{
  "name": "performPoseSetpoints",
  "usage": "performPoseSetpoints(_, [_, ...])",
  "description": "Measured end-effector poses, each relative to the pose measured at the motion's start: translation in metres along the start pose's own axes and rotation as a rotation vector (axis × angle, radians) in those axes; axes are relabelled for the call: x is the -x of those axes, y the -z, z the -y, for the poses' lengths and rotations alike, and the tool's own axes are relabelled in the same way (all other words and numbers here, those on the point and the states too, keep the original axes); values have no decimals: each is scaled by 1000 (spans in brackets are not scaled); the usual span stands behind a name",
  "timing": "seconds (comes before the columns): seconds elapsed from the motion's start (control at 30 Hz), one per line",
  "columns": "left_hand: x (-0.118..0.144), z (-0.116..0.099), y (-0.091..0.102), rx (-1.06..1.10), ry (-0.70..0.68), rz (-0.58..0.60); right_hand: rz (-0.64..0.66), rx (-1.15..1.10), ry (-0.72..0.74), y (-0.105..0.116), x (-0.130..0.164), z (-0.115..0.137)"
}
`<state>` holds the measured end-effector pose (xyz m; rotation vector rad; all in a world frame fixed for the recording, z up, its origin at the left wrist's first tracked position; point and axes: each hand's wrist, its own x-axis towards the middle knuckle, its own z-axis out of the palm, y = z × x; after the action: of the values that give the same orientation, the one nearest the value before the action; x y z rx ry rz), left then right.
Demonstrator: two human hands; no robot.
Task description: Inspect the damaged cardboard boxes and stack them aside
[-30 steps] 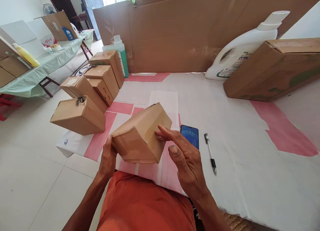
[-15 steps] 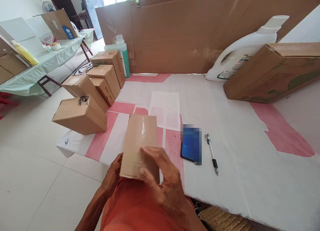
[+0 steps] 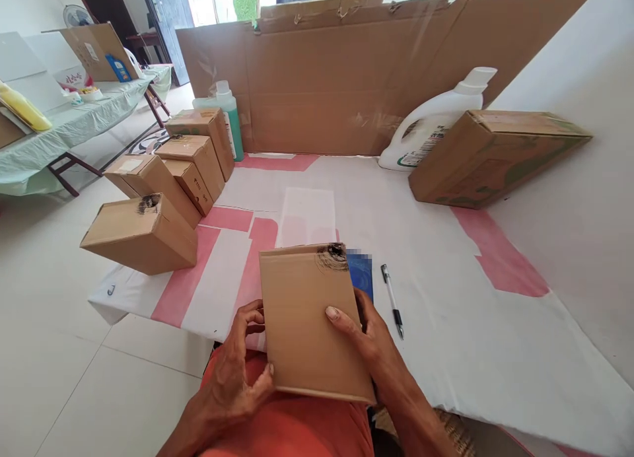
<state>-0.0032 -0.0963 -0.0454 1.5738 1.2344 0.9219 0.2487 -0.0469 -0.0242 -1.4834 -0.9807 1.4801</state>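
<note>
Head view: cardboard box (image 3: 307, 325) is at 6 o'clock, up by the near edge of the counter (image 3: 475, 358). Right hand (image 3: 374, 345) has its grip wrapped round the 3 o'clock side, thumb on the face; left hand (image 3: 236, 372) curls at 9, can't tell how tight tbh. Phone (image 3: 360, 275) pokes out around 1 o'clock.

"How are the hands on your feed?"

"I see the left hand (image 3: 236, 371) curved, thumb pointing inward; the right hand (image 3: 374, 343) lays its thumb forward, fingers mostly hidden. Both forearms (image 3: 421, 411) slant inward from below."
</note>
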Motion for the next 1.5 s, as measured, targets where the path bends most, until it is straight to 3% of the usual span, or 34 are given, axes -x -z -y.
performPoseSetpoints(0.1, [-7,-7,17,-108,-53,-28,23,-163,45,-13,11,-15])
performPoseSetpoints(0.23, [-43,-33,39,-366,-101,-223,37,-216,78,-40,27,-38])
performPoseSetpoints(0.33, [-74,-58,39,-613,-224,-254,36,-167,78,-49,33,-47])
performPoseSetpoints(0.47, [-95,-76,24,-757,-270,-184,100,-174,73,-35,31,-46])
performPoseSetpoints(0.67, [-90,-66,20,-696,-270,-176,57,-209,105,-15,5,-10])
performPoseSetpoints(0.8, [-85,-65,34,-747,-286,-162,153,-172,103,-27,-11,15])
performPoseSetpoints(0.97, [-86,-80,36,-981,-384,-238,80,-61,151,-46,-5,32])
performPoseSetpoints(1.03, [-88,-85,33,-957,-382,-207,71,-37,137,-49,-1,35])
performPoseSetpoints(1.17, [-89,-90,29,-778,-247,-90,113,-73,135,-46,3,34])
performPoseSetpoints(1.5, [-88,-84,17,-826,-221,-147,42,-41,158,-52,1,28])
